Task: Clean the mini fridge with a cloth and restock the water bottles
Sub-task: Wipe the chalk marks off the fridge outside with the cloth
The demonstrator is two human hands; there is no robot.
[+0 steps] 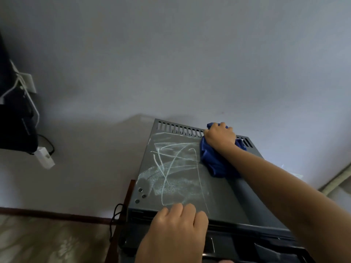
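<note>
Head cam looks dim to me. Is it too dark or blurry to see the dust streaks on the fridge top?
Head view: dim and soft, wide-angle bending at the edges, but the pale streaks on the mini fridge top read clearly beside the blue cloth; no glare.

Plain grey wall (171,54), dim light. Socket (29,82) at left with white cables. Dark skirting (57,215) along base. Patterned floor (47,242) lower left.
</note>
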